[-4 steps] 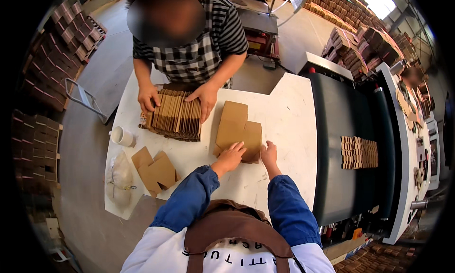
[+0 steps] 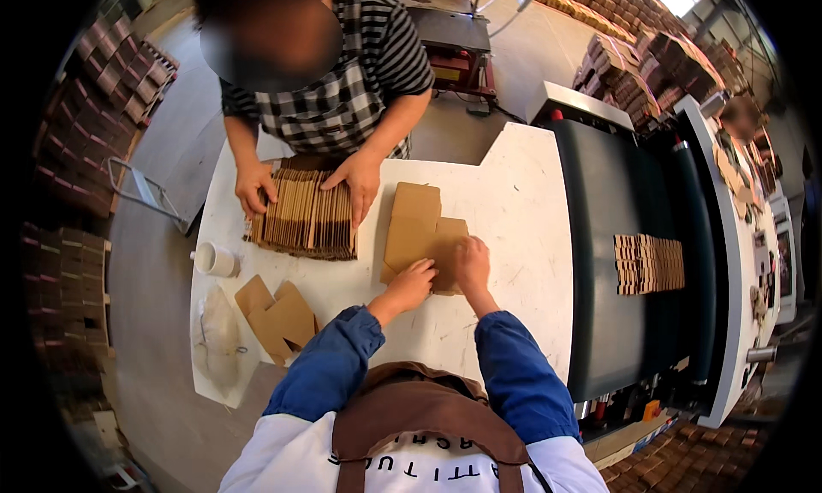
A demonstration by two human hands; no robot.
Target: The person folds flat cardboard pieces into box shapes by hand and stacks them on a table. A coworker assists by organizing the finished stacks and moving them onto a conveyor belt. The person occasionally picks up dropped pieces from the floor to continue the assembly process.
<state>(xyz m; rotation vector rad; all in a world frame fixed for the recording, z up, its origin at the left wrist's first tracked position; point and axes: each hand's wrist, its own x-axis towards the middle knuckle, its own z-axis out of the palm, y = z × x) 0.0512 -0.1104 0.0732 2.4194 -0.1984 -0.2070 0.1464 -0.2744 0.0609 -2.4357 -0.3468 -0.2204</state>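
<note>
A flat brown cardboard carton (image 2: pixel 415 219), stepped in outline, lies on the white table in front of me. My left hand (image 2: pixel 409 286) rests on its near left part, fingers stretched over the board and lying flat. At the carton's right side my right hand (image 2: pixel 473 266) has its fingers bent and drawn together on the edge; the fingertips are partly hidden. Another flat carton (image 2: pixel 276 320) lies apart on the left. Across the table, a co-worker's two hands press the ends of a tight row of folded cartons (image 2: pixel 308 209).
A white mug (image 2: pixel 216 260) and a clear plastic bag (image 2: pixel 219 334) are at the table's (image 2: pixel 522 210) left side. To the right runs a dark conveyor belt (image 2: pixel 599 339) carrying a bundle of cartons (image 2: pixel 649 265). A hand trolley (image 2: pixel 150 193) and carton stacks stand beyond.
My right hand has moved left and up from beside the carton onto its right edge. My left hand stays on the board. The whole view has shifted slightly.
</note>
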